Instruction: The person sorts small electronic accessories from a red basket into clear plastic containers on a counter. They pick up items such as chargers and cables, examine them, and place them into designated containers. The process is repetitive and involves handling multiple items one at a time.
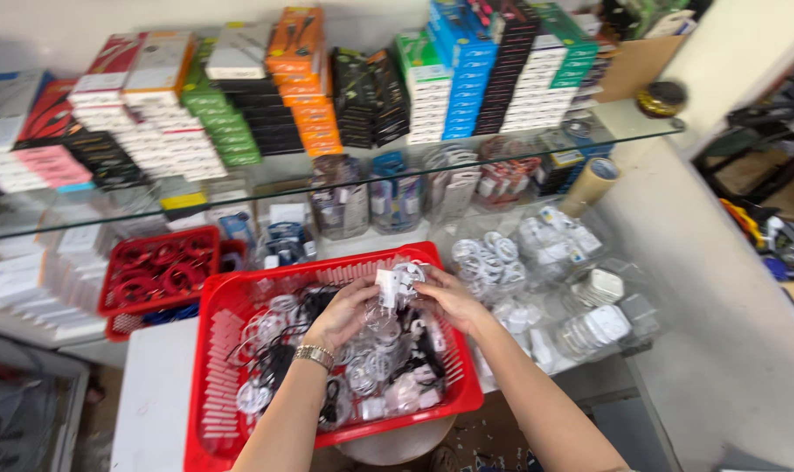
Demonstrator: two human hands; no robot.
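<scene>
Your left hand [344, 313] and right hand [449, 299] both pinch a white charger [388, 287] over the red basket [218, 385], bagged cables [488, 260] at two o'clock.

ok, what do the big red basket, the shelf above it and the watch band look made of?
Red basket: looks like moulded plastic, glossy, with slotted walls.
Shelf: glass, see-through with a greenish edge and reflections.
Watch band on the left wrist: seems metal, gold-toned and shiny with linked segments; too small to be sure.
</scene>
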